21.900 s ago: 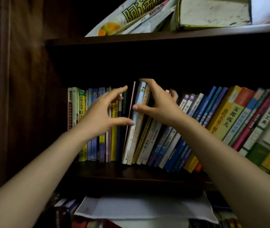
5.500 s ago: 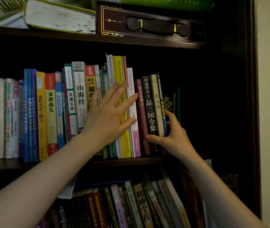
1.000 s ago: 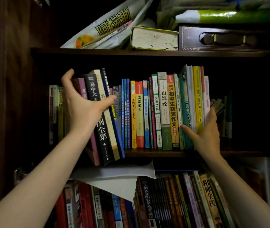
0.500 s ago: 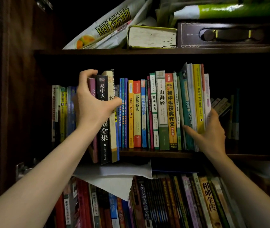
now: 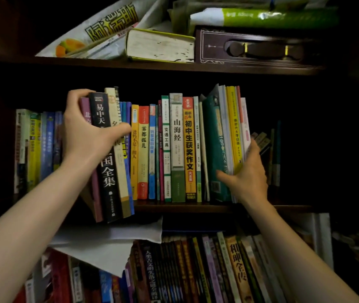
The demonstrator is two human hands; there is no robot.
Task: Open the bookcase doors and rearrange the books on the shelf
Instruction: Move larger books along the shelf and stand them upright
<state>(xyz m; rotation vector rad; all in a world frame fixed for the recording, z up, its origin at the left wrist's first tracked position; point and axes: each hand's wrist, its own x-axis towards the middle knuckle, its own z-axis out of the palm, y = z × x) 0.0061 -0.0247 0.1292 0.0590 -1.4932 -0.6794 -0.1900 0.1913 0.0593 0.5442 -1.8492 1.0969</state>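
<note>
A row of upright books stands on the middle shelf (image 5: 196,208) of the open bookcase. My left hand (image 5: 87,132) grips a small stack of books (image 5: 108,176), a purple one, a black one and a beige one, with the thumb across the spines. The stack's lower ends stick out past the shelf's front edge. At the right end of the row my right hand (image 5: 247,176) holds the yellow and white thin books (image 5: 235,127), thumb on the teal book (image 5: 214,149), fingers behind the row's end.
Left of the stack stand more books (image 5: 36,149). A few small items (image 5: 270,154) lean in the dark gap at the right. The upper shelf holds a bag (image 5: 104,29), a lying thick book (image 5: 160,45) and a dark box (image 5: 250,49). Books (image 5: 196,270) and white paper (image 5: 108,243) fill the lower shelf.
Over the last second my left hand has stood the tilted stack more upright and pressed it closer to the row. My right hand has stayed at the row's right end.
</note>
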